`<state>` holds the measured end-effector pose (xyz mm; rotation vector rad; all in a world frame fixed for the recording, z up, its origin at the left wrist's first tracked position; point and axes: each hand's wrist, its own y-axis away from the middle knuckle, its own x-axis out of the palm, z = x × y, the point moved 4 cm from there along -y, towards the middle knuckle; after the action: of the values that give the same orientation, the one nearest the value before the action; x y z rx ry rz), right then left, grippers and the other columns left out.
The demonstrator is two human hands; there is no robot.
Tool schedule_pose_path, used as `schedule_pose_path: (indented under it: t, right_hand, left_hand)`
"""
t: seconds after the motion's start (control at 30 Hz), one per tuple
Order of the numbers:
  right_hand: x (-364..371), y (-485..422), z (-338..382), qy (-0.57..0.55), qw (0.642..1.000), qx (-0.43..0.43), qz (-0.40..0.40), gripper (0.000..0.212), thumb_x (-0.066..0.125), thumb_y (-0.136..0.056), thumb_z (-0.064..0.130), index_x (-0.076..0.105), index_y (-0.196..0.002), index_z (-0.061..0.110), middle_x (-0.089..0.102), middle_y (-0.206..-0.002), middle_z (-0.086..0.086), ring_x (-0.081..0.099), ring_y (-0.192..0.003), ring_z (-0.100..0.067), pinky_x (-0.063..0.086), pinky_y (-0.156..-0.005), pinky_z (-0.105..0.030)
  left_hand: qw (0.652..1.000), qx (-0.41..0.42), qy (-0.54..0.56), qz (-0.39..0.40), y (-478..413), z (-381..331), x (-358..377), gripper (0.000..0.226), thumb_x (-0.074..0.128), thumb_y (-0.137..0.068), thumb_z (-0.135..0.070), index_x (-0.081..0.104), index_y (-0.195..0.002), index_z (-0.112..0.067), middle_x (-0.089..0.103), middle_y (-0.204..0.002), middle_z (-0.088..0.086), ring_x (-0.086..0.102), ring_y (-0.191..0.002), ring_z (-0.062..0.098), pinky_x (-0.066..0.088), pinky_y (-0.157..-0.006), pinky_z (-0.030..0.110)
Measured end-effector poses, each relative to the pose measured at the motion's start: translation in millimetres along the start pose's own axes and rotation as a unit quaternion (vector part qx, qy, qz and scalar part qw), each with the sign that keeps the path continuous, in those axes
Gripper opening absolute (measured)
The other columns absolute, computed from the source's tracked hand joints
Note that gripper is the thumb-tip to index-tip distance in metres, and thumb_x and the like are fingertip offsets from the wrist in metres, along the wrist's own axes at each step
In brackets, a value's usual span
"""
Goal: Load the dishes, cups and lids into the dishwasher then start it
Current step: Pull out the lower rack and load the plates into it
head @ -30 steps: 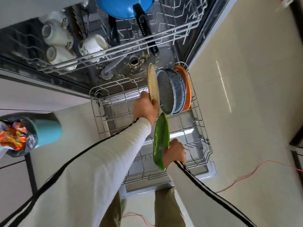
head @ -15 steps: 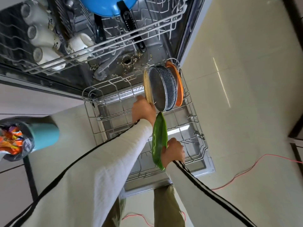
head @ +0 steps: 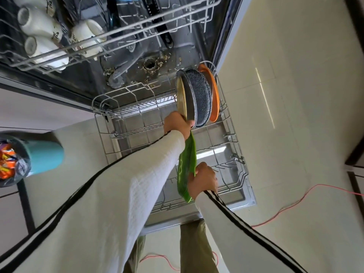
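The dishwasher's lower rack (head: 102, 123) is pulled out over the open door. At its far right corner stand an orange plate (head: 214, 95), a dark speckled pan (head: 201, 97) and a beige plate (head: 181, 97), all on edge. My left hand (head: 177, 125) grips the near rim of the beige plate, which leans against the pan. My right hand (head: 202, 180) holds a green plate (head: 187, 166) upright above the middle of the rack. White mugs (head: 39, 24) lie in the upper rack (head: 137, 30).
A teal bin (head: 43, 156) lined with a bag of wrappers stands on the floor at the left. A red cable (head: 295, 203) runs over the tiles at the right. The tub floor (head: 137, 62) carries food scraps around the drain. A dark handle (head: 163, 30) hangs through the upper rack.
My left hand has pushed the beige plate to the right until it rests against the speckled pan. The green plate in my right hand has stayed about where it was.
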<state>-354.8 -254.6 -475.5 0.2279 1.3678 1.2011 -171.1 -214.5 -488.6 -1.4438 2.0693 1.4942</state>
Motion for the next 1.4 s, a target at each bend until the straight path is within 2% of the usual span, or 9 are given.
schedule_pose_path:
  t: [0.13,0.3,0.47,0.6,0.73,0.87,1.0,1.1,1.4]
  right_hand:
    - [5,5,-3,0.006,1.000,0.001,-0.001,0.025,0.057,-0.095,0.035,0.051,-0.109,0.015,0.061,-0.109,-0.005,0.063,-0.097,-0.026,0.054,-0.082,-0.038]
    - [6,12,-4,0.006,1.000,-0.006,-0.009,0.024,0.057,-0.095,0.035,0.053,-0.108,0.015,0.062,-0.108,-0.005,0.064,-0.095,-0.026,0.055,-0.081,-0.038]
    - [6,18,-2,0.013,1.000,-0.002,-0.025,0.021,0.058,-0.095,0.033,0.054,-0.105,0.015,0.062,-0.105,-0.006,0.065,-0.094,-0.028,0.054,-0.077,-0.036]
    - [9,25,4,0.013,0.999,-0.005,-0.031,0.022,0.059,-0.094,0.033,0.054,-0.105,0.015,0.063,-0.106,-0.006,0.066,-0.093,-0.027,0.052,-0.075,-0.034]
    - [11,36,12,0.025,0.999,-0.010,-0.033,0.022,0.058,-0.095,0.033,0.054,-0.107,0.015,0.062,-0.108,-0.007,0.064,-0.096,-0.029,0.048,-0.076,-0.033]
    - [16,49,28,0.042,0.998,-0.032,-0.023,0.021,0.057,-0.095,0.033,0.054,-0.107,0.016,0.061,-0.108,-0.006,0.062,-0.097,-0.028,0.047,-0.076,-0.033]
    - [18,57,57,0.028,0.997,-0.059,-0.035,0.019,0.057,-0.095,0.033,0.056,-0.106,0.017,0.062,-0.108,-0.006,0.063,-0.096,-0.029,0.049,-0.077,-0.033]
    - [21,58,89,0.014,0.994,-0.097,-0.052,0.021,0.059,-0.093,0.034,0.058,-0.103,0.016,0.064,-0.104,-0.008,0.062,-0.095,-0.031,0.051,-0.076,-0.035]
    - [44,45,208,0.039,0.988,-0.127,-0.077,0.024,0.057,-0.095,0.036,0.053,-0.102,0.013,0.065,-0.097,-0.011,0.062,-0.094,-0.035,0.045,-0.073,-0.034]
  left_hand:
    - [0.997,0.013,0.072,-0.019,-4,3,7,0.035,0.077,-0.079,-0.045,0.072,-0.082,-0.010,0.071,-0.081,0.000,0.066,-0.074,0.021,0.040,-0.060,0.022]
    - [0.980,0.025,0.194,-0.036,0,-1,9,0.023,0.075,-0.082,-0.017,0.068,-0.103,-0.013,0.072,-0.107,0.005,0.068,-0.096,0.023,0.056,-0.090,0.038]
    - [0.975,0.053,0.217,0.007,6,22,11,0.027,0.064,-0.079,0.000,0.065,-0.096,-0.021,0.070,-0.100,0.003,0.068,-0.095,0.023,0.056,-0.092,0.044]
    - [0.972,0.043,0.230,0.027,19,34,-1,0.031,0.059,-0.085,0.004,0.062,-0.113,-0.009,0.064,-0.107,0.005,0.065,-0.105,0.022,0.053,-0.097,0.039]
    - [0.984,0.057,0.170,0.019,30,48,-23,0.028,0.054,-0.091,0.000,0.061,-0.118,-0.006,0.063,-0.112,0.003,0.061,-0.105,0.015,0.046,-0.086,0.019]
    - [0.991,0.041,0.125,0.003,40,84,-44,0.027,0.055,-0.090,-0.004,0.064,-0.116,-0.007,0.067,-0.119,0.011,0.062,-0.109,0.028,0.048,-0.095,0.031]
    - [0.991,-0.021,0.129,0.001,50,135,-70,0.025,0.055,-0.091,-0.007,0.063,-0.114,-0.008,0.067,-0.116,0.013,0.064,-0.105,0.029,0.047,-0.085,0.026]
    - [0.999,-0.013,0.033,-0.007,49,171,-98,0.032,0.056,-0.091,-0.013,0.059,-0.123,-0.011,0.061,-0.126,0.011,0.060,-0.112,0.030,0.048,-0.092,0.031]
    - [0.941,0.150,-0.300,0.042,37,232,-172,0.075,0.054,-0.093,-0.027,0.016,-0.155,-0.010,0.005,-0.165,0.008,0.003,-0.152,0.026,0.008,-0.124,0.044]
